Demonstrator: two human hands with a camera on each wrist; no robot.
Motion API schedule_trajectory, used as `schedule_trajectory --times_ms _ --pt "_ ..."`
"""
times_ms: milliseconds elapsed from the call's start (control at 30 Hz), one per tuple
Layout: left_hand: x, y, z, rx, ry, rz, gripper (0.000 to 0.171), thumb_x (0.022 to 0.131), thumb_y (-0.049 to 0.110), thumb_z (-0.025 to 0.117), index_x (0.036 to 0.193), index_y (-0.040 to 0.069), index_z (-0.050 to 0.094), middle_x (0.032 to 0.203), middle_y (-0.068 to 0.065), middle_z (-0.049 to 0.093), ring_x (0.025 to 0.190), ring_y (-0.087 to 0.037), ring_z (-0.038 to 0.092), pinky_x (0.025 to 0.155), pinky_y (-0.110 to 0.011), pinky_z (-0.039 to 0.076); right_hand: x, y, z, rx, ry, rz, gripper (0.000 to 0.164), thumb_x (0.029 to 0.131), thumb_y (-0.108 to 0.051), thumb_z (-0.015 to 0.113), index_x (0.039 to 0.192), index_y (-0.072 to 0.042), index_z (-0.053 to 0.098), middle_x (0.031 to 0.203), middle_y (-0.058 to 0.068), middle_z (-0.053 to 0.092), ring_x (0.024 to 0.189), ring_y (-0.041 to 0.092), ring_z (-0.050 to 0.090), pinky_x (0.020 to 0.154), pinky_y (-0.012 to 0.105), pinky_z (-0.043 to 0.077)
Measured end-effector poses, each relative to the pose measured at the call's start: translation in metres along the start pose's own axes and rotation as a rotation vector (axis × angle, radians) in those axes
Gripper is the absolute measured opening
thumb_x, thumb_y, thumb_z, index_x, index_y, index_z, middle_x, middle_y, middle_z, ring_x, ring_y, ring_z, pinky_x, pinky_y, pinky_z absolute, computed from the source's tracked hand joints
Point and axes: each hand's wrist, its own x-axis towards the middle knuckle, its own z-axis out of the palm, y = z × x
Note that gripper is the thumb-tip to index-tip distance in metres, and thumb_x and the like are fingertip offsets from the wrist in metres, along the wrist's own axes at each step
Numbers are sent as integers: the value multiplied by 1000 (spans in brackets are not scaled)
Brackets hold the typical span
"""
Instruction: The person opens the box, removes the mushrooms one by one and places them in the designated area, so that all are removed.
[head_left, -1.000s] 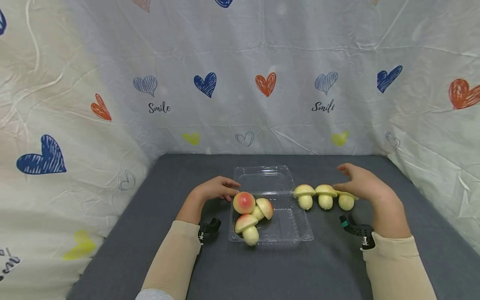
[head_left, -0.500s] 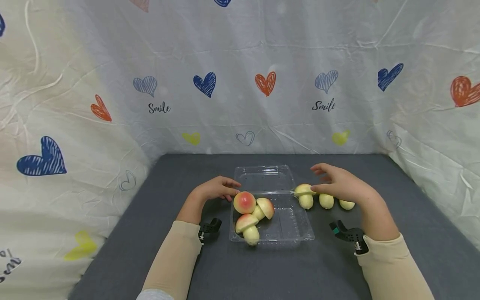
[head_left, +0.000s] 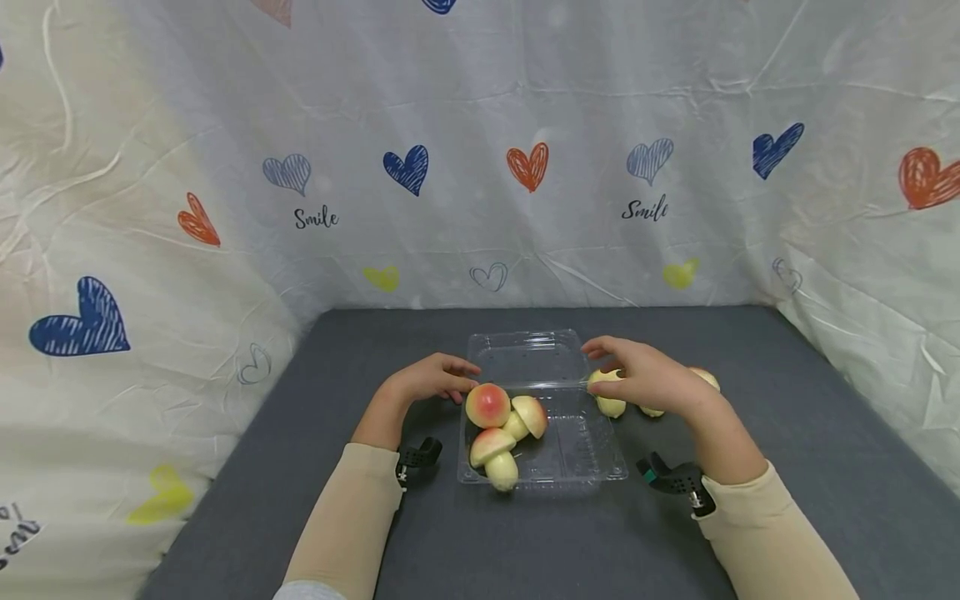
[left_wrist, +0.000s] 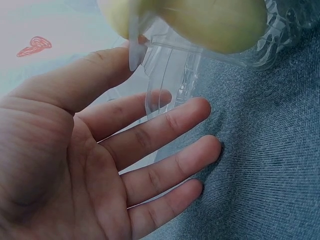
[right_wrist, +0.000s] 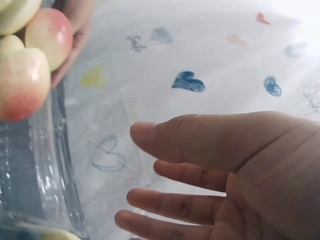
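A clear plastic clamshell box (head_left: 573,437) lies opened out on the dark table. In its left part sit three toy mushrooms: one shows a round red cap (head_left: 488,406), another mushroom (head_left: 529,417) leans beside it, and a third mushroom (head_left: 502,472) lies in front. My left hand (head_left: 433,379) is at the box's left edge, its thumb close to the rim (left_wrist: 134,47), fingers loosely extended and holding nothing. To the right of the box, my right hand (head_left: 648,375) hovers with fingers apart over a row of pale yellow mushrooms (head_left: 611,408), partly hiding them.
The box's lid (head_left: 528,358) lies back behind its base. At the row's far end, another mushroom (head_left: 707,377) shows past my right wrist. A white curtain (head_left: 465,225) with printed hearts hangs behind and beside the dark-covered table (head_left: 487,550).
My right hand has moved left along the row, from the rightmost mushroom toward the one beside the box. The left hand and the mushrooms in the box have stayed put.
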Motion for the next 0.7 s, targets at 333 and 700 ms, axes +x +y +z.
schedule_trajectory --times_ms 333,700 --pt "-2 1 1 -11 3 -5 52 100 32 69 144 8 61 124 -4 68 90 -22 68 90 -42 51 16 -8 28 61 -64 -78 57 97 -23 75 146 -6 51 142 17 55 124 41 58 101 51 49" --pt "-1 2 1 -6 2 -2 51 100 32 69 144 8 61 120 -4 69 89 -21 68 88 -41 51 25 -11 51 30 -135 -97 57 96 -19 76 145 -3 52 138 21 56 118 40 62 93 45 53"
